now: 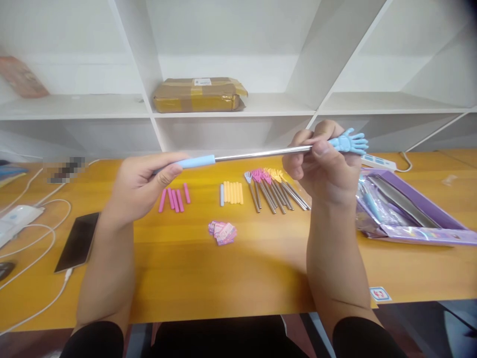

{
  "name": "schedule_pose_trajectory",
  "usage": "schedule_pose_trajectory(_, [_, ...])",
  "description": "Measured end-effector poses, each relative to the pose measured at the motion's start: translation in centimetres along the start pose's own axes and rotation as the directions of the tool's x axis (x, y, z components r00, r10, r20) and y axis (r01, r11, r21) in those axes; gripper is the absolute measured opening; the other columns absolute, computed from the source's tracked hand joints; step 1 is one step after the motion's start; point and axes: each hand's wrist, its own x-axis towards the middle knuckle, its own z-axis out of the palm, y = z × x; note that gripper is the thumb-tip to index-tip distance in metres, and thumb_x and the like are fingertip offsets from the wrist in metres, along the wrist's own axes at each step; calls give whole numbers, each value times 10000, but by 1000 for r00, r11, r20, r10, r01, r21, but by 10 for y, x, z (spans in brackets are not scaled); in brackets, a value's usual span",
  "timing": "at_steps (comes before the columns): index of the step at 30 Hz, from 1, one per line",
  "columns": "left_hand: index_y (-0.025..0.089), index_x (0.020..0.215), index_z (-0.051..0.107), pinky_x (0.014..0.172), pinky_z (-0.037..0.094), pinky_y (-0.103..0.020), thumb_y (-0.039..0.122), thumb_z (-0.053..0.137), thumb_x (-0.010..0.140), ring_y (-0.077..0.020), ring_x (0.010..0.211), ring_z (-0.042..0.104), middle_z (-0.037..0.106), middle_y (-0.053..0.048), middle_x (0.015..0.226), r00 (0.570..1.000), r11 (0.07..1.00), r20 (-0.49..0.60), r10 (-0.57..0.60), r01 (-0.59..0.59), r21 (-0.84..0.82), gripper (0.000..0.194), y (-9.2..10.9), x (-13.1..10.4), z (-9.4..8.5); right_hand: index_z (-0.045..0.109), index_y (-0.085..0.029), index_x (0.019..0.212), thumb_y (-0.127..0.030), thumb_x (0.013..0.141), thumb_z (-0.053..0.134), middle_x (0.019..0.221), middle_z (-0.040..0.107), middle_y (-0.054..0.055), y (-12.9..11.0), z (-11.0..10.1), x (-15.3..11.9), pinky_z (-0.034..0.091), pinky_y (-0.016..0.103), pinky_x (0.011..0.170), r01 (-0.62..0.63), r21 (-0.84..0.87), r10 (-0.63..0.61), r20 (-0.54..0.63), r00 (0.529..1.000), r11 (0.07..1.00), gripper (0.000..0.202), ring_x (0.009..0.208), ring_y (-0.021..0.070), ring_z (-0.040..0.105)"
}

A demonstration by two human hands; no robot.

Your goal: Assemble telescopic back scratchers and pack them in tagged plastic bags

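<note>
A back scratcher (261, 153) with a light blue handle, a shiny metal rod and a blue hand-shaped head is held level above the table. My left hand (139, 184) pinches the handle's end between thumb and fingers. Just below the head, my right hand (328, 164) is closed around the rod. On the table beneath lie several pink handle tubes (175, 199), a row of yellow tubes (233, 192) with a blue tube (221, 195) beside it, and a pile of metal rods with hand-shaped heads (274, 191). Nearer me is a small stack of pink cards (222, 232).
A purple box (428, 233) with plastic-wrapped items stands at the right. At left lie a phone (77, 241), white cables and a power strip (18, 221). A taped cardboard parcel (199, 95) sits on the white shelf (276, 105) behind. Another power strip (378, 162) is at back right.
</note>
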Motion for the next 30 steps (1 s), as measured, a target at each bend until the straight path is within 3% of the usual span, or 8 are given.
schedule_pose_trajectory(4, [318,1212,846,528,393,-279,456,671,1041,-118,551,480,689,19,704,999,996,2,36,-36,76,281,2,-1,0,579,-299,830,-439,925,798,703,611,-31,-1,1,0,379,301,371,16,-53,-17,-17,1000,998,277,443,116,466])
schedule_pose_trajectory(10, [298,1201,844,583,428,-253,435,653,1056,-121,631,591,751,5,771,995,979,32,90,-94,183,277,3,0,-3,581,-302,844,-473,918,796,717,629,-19,3,-3,2,414,317,398,2,-92,-3,-7,1000,996,284,461,129,488])
schedule_pose_trajectory(15, [299,1170,847,544,385,-262,388,653,1062,-101,565,514,755,14,769,987,971,49,153,-160,177,239,3,2,-3,577,-305,851,-504,901,794,712,620,-10,7,-2,1,439,336,432,-33,-103,30,-31,999,994,299,487,146,487])
schedule_pose_trajectory(20, [318,1163,846,563,397,-293,380,662,1059,-114,598,555,766,21,799,988,976,42,147,-152,157,221,2,3,-7,631,-301,887,-475,908,809,715,614,-23,7,2,2,453,320,460,-40,-41,40,3,999,998,249,496,127,500])
schedule_pose_trajectory(24, [325,1183,842,575,405,-294,383,695,1044,-107,629,574,791,49,864,991,976,12,135,-135,173,212,-5,2,-18,699,-318,1010,-630,837,838,721,618,-21,8,-4,3,387,315,432,-111,-26,109,-79,991,993,383,504,130,474])
schedule_pose_trajectory(27, [318,1195,838,591,419,-283,382,708,1038,-100,670,599,813,61,931,989,968,3,149,-147,205,214,-9,2,-24,723,-300,1013,-567,886,804,728,591,-19,6,-7,3,282,312,401,-94,-18,90,-152,984,995,307,479,113,419])
schedule_pose_trajectory(30, [324,1172,839,572,401,-286,388,696,1043,-95,632,565,799,58,876,986,954,31,162,-165,251,203,-8,2,-25,715,-267,926,-465,946,768,720,554,-8,3,-6,2,241,293,418,-109,-142,83,-177,981,984,205,501,100,406])
